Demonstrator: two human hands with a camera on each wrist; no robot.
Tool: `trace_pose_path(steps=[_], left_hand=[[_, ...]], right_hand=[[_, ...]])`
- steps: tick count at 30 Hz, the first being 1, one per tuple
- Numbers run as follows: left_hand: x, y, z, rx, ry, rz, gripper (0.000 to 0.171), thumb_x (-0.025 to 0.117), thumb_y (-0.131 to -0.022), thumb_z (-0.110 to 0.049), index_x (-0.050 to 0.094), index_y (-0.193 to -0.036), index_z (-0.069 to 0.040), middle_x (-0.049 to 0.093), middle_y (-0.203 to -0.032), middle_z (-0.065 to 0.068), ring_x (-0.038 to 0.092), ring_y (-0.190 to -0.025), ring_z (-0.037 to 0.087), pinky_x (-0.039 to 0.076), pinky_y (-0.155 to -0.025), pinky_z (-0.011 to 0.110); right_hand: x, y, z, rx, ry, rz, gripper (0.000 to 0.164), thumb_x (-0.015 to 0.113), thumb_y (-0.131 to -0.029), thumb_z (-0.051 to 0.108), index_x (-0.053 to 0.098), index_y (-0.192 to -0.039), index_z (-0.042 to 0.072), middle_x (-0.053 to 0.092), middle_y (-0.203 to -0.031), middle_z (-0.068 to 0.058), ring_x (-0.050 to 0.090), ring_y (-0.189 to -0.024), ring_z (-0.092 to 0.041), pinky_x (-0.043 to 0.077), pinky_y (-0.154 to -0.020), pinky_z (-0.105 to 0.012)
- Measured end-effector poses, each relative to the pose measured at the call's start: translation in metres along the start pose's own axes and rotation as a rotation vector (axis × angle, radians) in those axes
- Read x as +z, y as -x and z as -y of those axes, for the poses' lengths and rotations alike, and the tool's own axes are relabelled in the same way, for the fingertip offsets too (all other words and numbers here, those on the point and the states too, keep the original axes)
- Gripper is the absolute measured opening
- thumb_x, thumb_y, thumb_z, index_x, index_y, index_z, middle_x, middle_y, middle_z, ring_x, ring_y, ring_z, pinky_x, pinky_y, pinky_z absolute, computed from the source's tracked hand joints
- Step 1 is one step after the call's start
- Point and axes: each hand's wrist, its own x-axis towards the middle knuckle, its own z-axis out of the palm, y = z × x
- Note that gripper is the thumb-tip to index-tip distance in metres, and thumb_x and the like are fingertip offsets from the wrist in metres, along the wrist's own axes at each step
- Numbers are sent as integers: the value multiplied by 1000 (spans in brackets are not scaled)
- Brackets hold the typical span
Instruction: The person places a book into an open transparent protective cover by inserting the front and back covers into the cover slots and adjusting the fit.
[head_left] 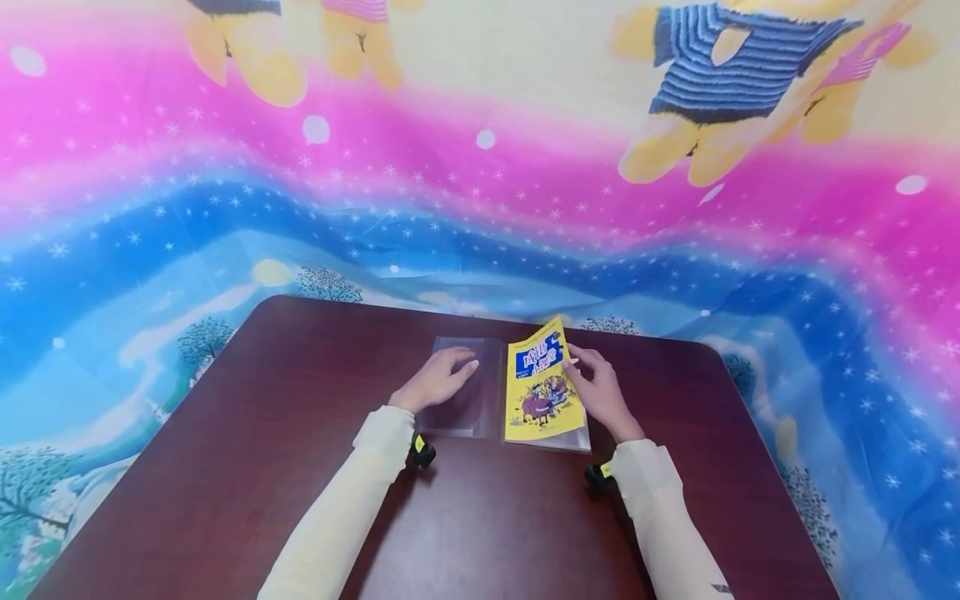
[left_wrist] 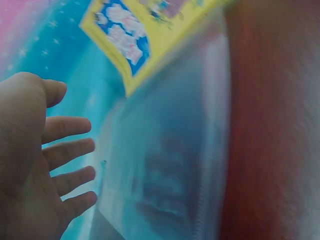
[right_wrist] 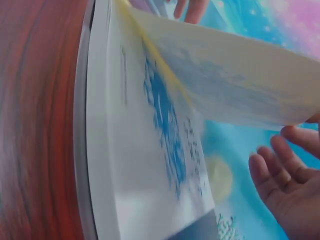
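The yellow booklet (head_left: 542, 383) lies on the dark counter (head_left: 225, 467), long axis running away from the person. The right hand (head_left: 600, 390) pinches its lifted cover edge. Just left, the left hand (head_left: 438, 377) rests flat, fingers straight, on the clear plastic sleeve (head_left: 468, 417). The blue title panel's writing is unreadable. Only the right wrist view shows the white inner pages (right_wrist: 135, 165).

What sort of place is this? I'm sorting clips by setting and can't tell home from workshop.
Probably a home room, not a workshop. A dark wooden table stands against a bright cartoon-bear cloth. On the table lie a yellow booklet and a clear plastic cover, with no tools or machinery in view.
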Motion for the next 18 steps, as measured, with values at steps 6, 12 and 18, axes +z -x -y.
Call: trace_pose_path(steps=[6, 12, 18], left_hand=[[9, 5, 5, 3, -108, 52, 56, 45, -108, -35, 45, -152, 0, 30, -164, 20, 19, -154, 43, 17, -126, 55], [17, 7, 4, -28, -203, 73, 57, 45, -108, -35, 40, -156, -4, 24, -167, 18, 13, -156, 39, 15, -126, 55], [19, 5, 5, -31, -232, 90, 60, 44, -109, -35, 31, -160, -7, 18, -169, 16, 8, -157, 37, 12, -126, 56]], right_hand=[[13, 1, 18, -54, -98, 51, 48, 54, -107, 27, 47, -154, 18, 55, -142, -17, 59, -116, -31, 56, -93, -43], [24, 6, 45, -109, -208, 109, 47, 51, -107, 12, 45, -153, 6, 46, -151, -25, 58, -122, -44, 53, -96, -28], [30, 12, 77, -106, -199, 133, 46, 46, -107, 6, 41, -153, -2, 38, -159, -24, 47, -138, -42, 42, -101, -17]])
